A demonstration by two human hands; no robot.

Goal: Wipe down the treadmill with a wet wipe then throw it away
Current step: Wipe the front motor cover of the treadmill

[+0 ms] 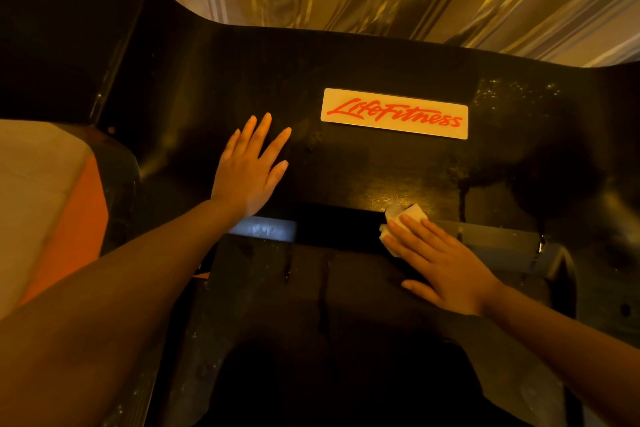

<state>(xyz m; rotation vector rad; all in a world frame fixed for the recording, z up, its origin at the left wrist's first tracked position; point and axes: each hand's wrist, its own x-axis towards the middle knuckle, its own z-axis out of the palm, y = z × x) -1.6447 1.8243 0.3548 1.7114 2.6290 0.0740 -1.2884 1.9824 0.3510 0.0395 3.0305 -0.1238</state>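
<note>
Wet wipe (403, 218) pressed flat under R hand (446, 267) at treadmill (346, 55) cover's near edge.
L hand (249, 170) open, flat on cover. Wipe looks soft, limp, damp: prob best pinched at its exposed corner.

Both bare forearms reach forward and away from the body. The left hand (249, 170) lies flat, palm down, fingers straight and slightly spread, thumb out to the right. The right hand (443, 263) is also flat, palm down, its straight fingers angled up-left, thumb spread low.
</note>
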